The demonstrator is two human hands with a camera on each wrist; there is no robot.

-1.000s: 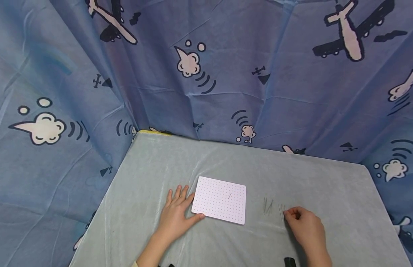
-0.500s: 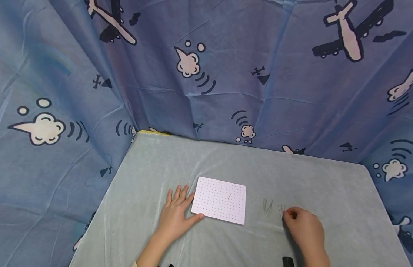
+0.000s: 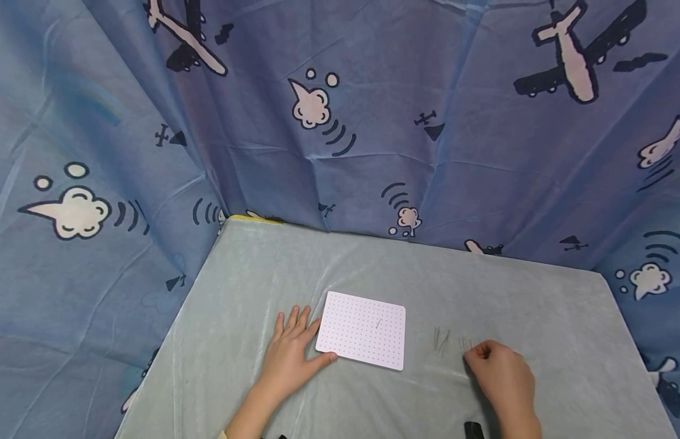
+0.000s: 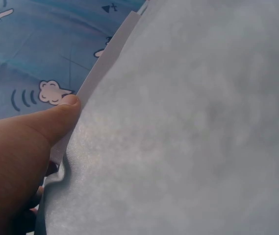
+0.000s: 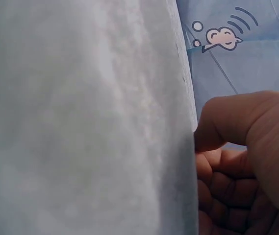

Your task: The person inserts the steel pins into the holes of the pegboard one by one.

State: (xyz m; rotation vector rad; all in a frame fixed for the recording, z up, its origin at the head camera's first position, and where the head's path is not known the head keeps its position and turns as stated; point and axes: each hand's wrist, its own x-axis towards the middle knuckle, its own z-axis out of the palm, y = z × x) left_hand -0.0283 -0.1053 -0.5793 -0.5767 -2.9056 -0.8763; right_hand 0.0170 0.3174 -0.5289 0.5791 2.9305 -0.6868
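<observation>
A white pegboard (image 3: 361,329) with rows of small holes lies on the cloth-covered table, and one thin pin (image 3: 379,324) stands in it. My left hand (image 3: 289,356) rests spread at the board's left side, thumb on its near edge and forefinger along its left edge. In the left wrist view the thumb (image 4: 63,115) touches the board's side. To the right lies a group of thin metal pins (image 3: 441,341), with several more pins (image 3: 465,345) beside my right hand (image 3: 501,372). The right thumb and forefinger pinch at a pin's lower end, which they mostly hide.
Grey-green cloth covers the table (image 3: 263,268). A blue curtain (image 3: 372,122) printed with planes and clouds hangs behind and at both sides. A black object (image 3: 474,430) sits by the right wrist at the bottom edge.
The right hand has shifted slightly left over the lower ends of the nearby pins. The left hand and the board stay in place.
</observation>
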